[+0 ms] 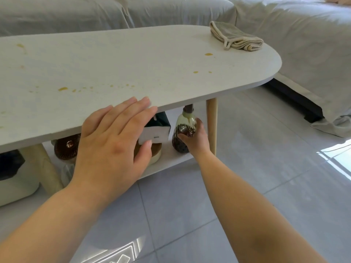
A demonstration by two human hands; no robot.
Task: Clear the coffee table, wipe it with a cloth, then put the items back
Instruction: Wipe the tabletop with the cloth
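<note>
The white oval coffee table [133, 59] carries yellowish spill spots and a folded beige cloth [236, 37] at its far right end. My left hand [112, 137] lies flat on the table's near edge, fingers spread. My right hand [195, 138] reaches under the top and grips a dark brown bottle [183, 130] with a cream neck, standing on the lower shelf [171, 160]. Beside the bottle stand a black-and-white box [157, 130], a round cream tin [156, 154] under it, and a brown round fan-like item [66, 145].
A grey covered sofa [303, 44] wraps around the far side and right of the table. Wooden table legs [211, 126] stand right of the bottle. A white container with a dark top [13, 173] sits under the table's left. Grey floor tiles lie nearby.
</note>
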